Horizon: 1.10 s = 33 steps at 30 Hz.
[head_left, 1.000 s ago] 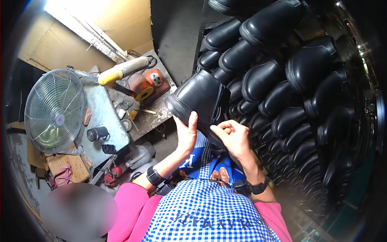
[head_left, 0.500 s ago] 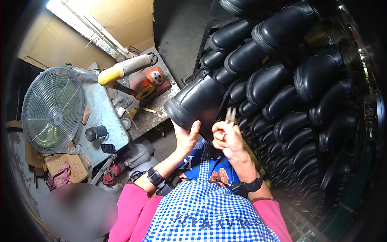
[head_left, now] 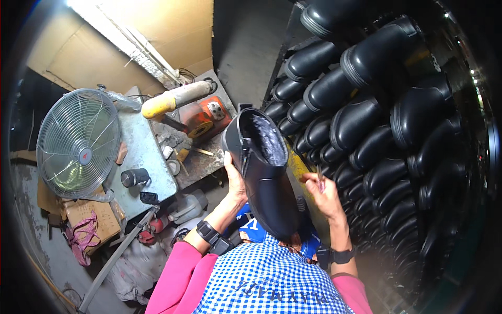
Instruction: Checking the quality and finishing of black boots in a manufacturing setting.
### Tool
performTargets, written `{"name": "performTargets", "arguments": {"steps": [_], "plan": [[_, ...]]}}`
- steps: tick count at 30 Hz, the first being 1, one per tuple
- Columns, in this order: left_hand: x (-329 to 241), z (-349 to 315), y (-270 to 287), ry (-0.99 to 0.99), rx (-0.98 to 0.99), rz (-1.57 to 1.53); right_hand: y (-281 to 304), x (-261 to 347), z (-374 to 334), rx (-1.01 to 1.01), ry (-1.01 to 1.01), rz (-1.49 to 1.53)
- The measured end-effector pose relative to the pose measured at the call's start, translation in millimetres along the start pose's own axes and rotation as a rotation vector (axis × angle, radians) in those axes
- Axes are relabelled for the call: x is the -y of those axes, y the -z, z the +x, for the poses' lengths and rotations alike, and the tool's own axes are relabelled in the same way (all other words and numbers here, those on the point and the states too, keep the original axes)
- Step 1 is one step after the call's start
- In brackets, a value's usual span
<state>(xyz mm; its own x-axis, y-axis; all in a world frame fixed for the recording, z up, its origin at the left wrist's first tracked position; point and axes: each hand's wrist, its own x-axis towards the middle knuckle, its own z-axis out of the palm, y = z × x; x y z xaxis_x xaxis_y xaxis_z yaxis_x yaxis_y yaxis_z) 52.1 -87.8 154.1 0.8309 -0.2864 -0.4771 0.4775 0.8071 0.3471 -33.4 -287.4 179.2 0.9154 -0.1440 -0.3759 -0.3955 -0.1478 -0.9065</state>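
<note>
A black leather ankle boot (head_left: 269, 196) with a grey fleecy lining is held up in front of my apron. Its opening faces up and away, and its toe points down toward me. My left hand (head_left: 235, 180) grips the boot's left side; most of its fingers are hidden behind it. Off to the boot's right, my right hand (head_left: 325, 198) is closed around a small slim metal tool (head_left: 319, 172), its thin tip standing above the fingers. That hand is apart from the boot.
Rows of black boots (head_left: 355, 125) fill a rack at the right. At the left stand a fan (head_left: 78, 146), a pale table (head_left: 151, 175) with a dark mug (head_left: 134, 177), and an orange machine (head_left: 201, 123) beside a yellow-and-grey cylindrical tool (head_left: 178, 98). A cardboard box (head_left: 97, 217) sits below.
The boot has been turned in my left hand, so its opening now shows and the toe points toward me. My right hand with the metal tool has moved right, away from the boot.
</note>
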Motion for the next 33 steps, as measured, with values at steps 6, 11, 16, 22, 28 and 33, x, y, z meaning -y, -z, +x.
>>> {"name": "performTargets", "arguments": {"steps": [6, 11, 16, 22, 28, 33], "plan": [[1, 4, -5, -0.035, 0.023, 0.121, -19, 7, -7, 0.156, -0.051, 0.102], [17, 35, 46, 0.043, 0.188, -0.195, -20, 21, -4, 0.347, -0.136, 0.232], [33, 41, 50, 0.006, 0.147, -0.015, -30, 23, -10, 0.335, -0.036, 0.493], [21, 33, 26, 0.110, 0.122, -0.185, -32, 26, -9, 0.250, -0.019, 0.599], [10, 22, -5, 0.227, 0.066, -0.025, -33, -13, -2, 0.186, -0.130, 0.774], [18, 38, 55, 0.242, -0.027, 0.135, -40, -38, 26, 0.117, -0.442, 0.833]]}}
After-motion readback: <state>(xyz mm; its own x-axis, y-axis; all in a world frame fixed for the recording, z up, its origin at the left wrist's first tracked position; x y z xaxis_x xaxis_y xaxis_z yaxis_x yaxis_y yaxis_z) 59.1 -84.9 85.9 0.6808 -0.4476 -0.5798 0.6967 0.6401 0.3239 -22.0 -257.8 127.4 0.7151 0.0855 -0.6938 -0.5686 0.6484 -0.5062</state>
